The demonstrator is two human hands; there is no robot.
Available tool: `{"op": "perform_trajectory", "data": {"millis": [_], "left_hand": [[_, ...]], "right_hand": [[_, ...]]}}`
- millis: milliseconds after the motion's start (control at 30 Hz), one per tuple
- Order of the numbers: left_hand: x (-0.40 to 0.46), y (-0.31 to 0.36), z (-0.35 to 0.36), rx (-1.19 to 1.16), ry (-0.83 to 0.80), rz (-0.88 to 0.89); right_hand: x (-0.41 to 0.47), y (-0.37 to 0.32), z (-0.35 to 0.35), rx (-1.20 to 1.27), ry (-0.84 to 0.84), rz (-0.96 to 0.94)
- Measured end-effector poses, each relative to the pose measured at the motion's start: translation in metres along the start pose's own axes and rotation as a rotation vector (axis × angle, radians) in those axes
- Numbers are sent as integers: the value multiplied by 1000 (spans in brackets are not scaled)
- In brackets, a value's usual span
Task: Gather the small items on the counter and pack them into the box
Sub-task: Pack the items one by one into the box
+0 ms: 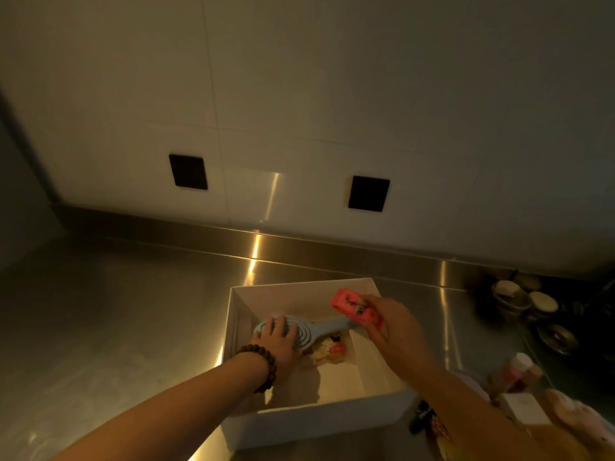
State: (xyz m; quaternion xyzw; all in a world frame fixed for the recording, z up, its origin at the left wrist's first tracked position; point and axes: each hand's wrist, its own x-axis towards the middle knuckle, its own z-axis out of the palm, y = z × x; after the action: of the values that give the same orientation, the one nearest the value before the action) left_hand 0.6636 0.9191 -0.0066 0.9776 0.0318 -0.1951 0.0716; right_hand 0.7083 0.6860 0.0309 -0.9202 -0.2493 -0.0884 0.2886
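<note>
pressing blue brush (pixel 293 331) in box (pixel 332 417) w/ left hand (pixel 278 344), right hand (pixel 396 324) gripping pink item (pixel 352 306).

Beneath the left hand (pixel 278 341), part of the blue hairbrush (pixel 299 331) head is hiding. The pink item (pixel 357 309) in the right hand (pixel 396 327) is blurring. Right of that grip, blurred bottles (pixel 519 371) are running off the edge.

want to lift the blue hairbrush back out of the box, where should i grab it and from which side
Grip the hairbrush by its slim handle, coming down from above on the right side of the box. The handle points toward the right hand and looks narrow enough to pinch; the wide slotted head lies flat under the left hand, close to the left wall.
</note>
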Motion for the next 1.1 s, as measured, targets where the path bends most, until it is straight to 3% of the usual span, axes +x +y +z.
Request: {"op": "perform_trajectory", "data": {"millis": [300, 533, 733, 933, 1100], "left_hand": [[14, -5, 6, 24, -43, 3], [7, -7, 0, 25, -51, 21], [9, -8, 2, 56, -14, 12], [7, -9, 0, 4, 3, 40], [-13, -3, -15, -125, 117, 58]], "right_hand": [[34, -13, 32, -71, -230, 6], [55, 3, 60, -345, -362, -62], [56, 6, 71, -435, -387, -154], [50, -2, 70, -440, -469, -113], [36, -17, 47, -372, -367, -115]]}}
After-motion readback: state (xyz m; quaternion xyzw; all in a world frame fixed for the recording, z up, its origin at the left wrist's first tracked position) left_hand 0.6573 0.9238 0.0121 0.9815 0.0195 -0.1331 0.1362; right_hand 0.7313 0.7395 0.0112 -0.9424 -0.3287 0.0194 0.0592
